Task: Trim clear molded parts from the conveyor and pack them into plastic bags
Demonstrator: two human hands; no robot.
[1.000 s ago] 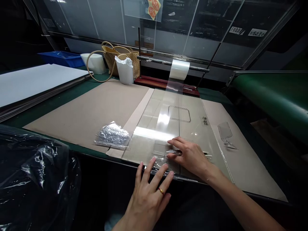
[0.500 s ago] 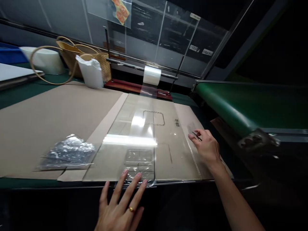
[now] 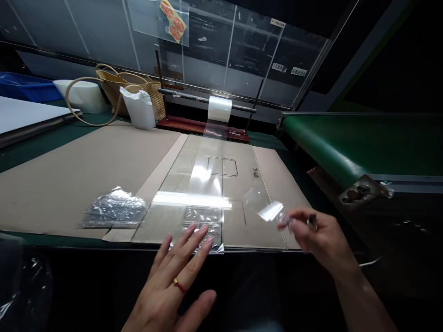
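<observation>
My left hand point(image 3: 176, 281) lies with fingers spread at the table's front edge. Its fingertips rest on a small clear plastic bag point(image 3: 202, 214), flat on the clear sheet with drawn outlines point(image 3: 238, 180). In my right hand point(image 3: 320, 235), thumb and forefinger pinch a small piece of clear film point(image 3: 268, 210), which tilts and glares over the sheet's right side. A short dark slim tool point(image 3: 312, 222) sticks up between the same hand's fingers; its kind is too blurred to make out. To the left lies a pile of clear plastic bags point(image 3: 116, 207).
A roll of clear film point(image 3: 220, 109) hangs on a bar at the back, its strip running down onto the sheet. Brown cardboard point(image 3: 69, 170) covers the left. Behind stand a woven bag point(image 3: 157, 99) and a white paper bag point(image 3: 140, 109). A green conveyor belt point(image 3: 363, 147) is at right.
My right hand has come nearer and to the right, its clear film now lifted and tilted over the sheet's right side. My left hand stays spread over the small bag. The view has shifted slightly.
</observation>
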